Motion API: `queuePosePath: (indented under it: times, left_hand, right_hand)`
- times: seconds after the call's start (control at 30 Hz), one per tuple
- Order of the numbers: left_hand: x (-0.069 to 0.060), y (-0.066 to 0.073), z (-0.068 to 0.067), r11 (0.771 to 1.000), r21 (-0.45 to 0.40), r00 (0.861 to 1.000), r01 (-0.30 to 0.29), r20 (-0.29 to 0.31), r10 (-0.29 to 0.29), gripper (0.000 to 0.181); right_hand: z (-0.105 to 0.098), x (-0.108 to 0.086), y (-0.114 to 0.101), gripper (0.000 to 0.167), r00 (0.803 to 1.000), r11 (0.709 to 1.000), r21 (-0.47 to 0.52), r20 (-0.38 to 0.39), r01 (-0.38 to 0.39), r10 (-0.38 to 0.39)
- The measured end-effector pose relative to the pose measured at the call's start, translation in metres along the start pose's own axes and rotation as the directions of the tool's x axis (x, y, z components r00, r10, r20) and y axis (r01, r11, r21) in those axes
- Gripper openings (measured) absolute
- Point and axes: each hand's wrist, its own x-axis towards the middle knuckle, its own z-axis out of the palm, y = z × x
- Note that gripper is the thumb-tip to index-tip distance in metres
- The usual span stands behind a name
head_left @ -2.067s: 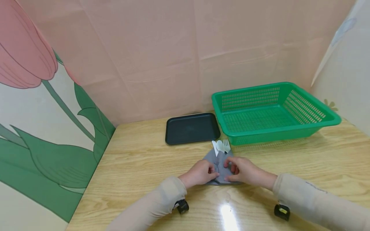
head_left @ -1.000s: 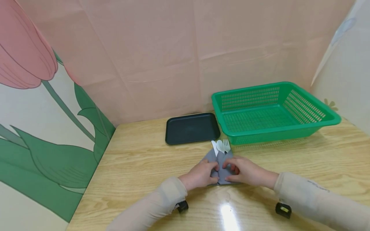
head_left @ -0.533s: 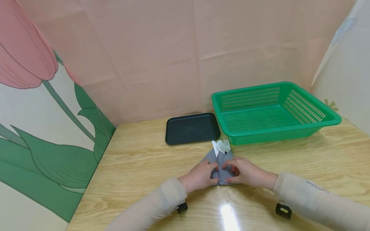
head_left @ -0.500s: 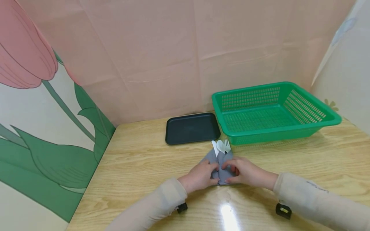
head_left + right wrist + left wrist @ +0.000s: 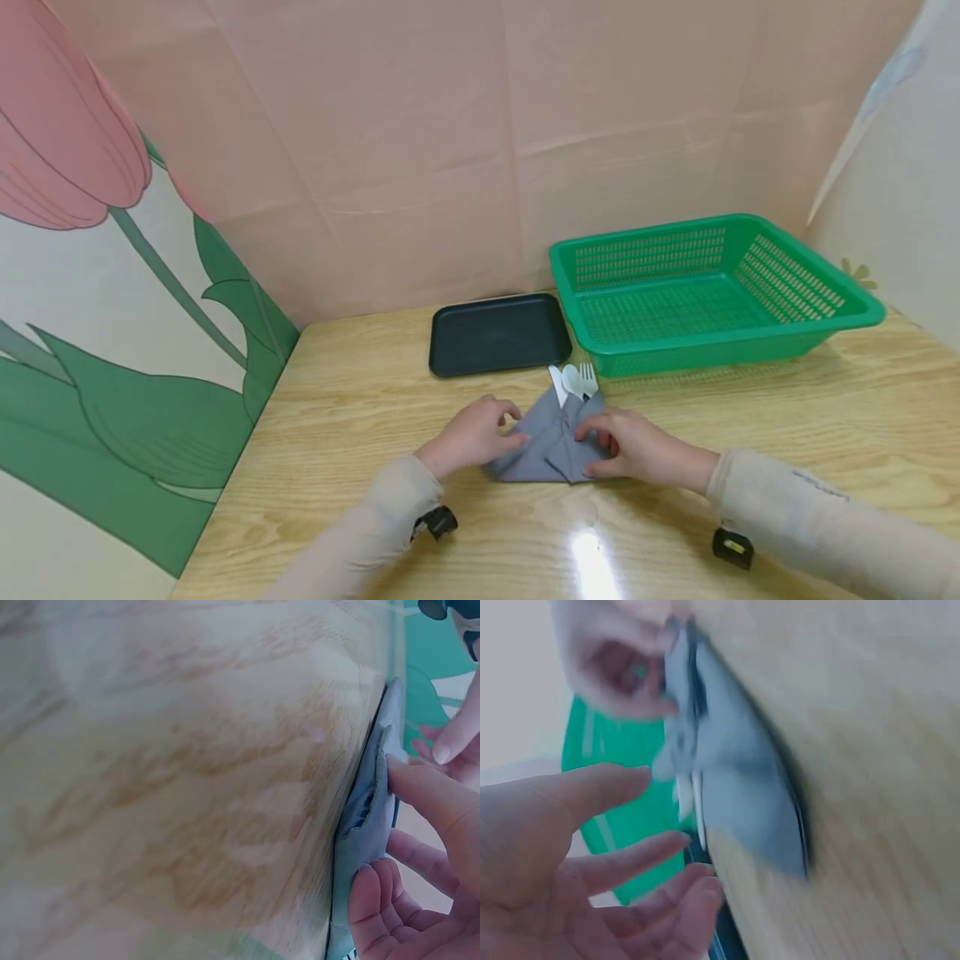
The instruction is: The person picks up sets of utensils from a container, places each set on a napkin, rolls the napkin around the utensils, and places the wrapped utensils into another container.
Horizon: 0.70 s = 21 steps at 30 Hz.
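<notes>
A grey cloth napkin (image 5: 536, 450) lies folded on the table, its two flaps meeting near the middle. From its far end stick out a white plastic knife (image 5: 557, 385), a white spoon (image 5: 572, 380) and a white fork (image 5: 588, 380), their lower parts hidden under the cloth. My right hand (image 5: 637, 446) holds the napkin's right flap down, thumb and curled fingers on the cloth. Over the napkin's left corner hovers my left hand (image 5: 476, 435). The left wrist view shows that hand's fingers (image 5: 641, 859) spread with nothing between them.
Behind the cutlery lies a black tray (image 5: 498, 335). A green slotted basket (image 5: 712, 342) stands at the back right, close to the fork tips. A pink cloth backdrop (image 5: 420, 167) hangs along the table's far edge.
My left hand pulled in slightly towards the napkin's middle, then moved left off the flap, which now spreads out to the left. My right hand stays on the right flap.
</notes>
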Motion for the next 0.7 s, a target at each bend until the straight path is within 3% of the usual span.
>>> queuePosePath:
  times: [0.13, 0.27, 0.43, 0.7]
  left_hand:
    - [-0.004, -0.021, -0.008, 0.986, -0.121, 0.993, 0.116, 0.049, -0.111, 0.029]
    - [-0.008, -0.033, -0.008, 0.966, -0.196, 0.983, 0.167, 0.109, -0.148, 0.021]
    - [-0.008, -0.039, -0.006, 0.961, -0.213, 0.976, 0.177, 0.161, -0.144, 0.018]
    - [-0.008, -0.044, -0.005, 0.964, -0.220, 0.975, 0.151, 0.196, -0.108, 0.020]
  right_hand:
    - [0.000, 0.000, 0.000, 0.036, 1.000, 1.000, 0.001, 0.012, -0.011, 0.011]
    - [-0.001, 0.001, 0.000, 0.036, 0.999, 1.000, 0.003, 0.022, -0.029, 0.029]
    - [-0.002, 0.001, 0.000, 0.036, 0.999, 0.999, 0.001, 0.030, -0.037, 0.037]
    - [-0.001, 0.001, 0.000, 0.036, 0.999, 0.999, 0.005, 0.034, -0.037, 0.037]
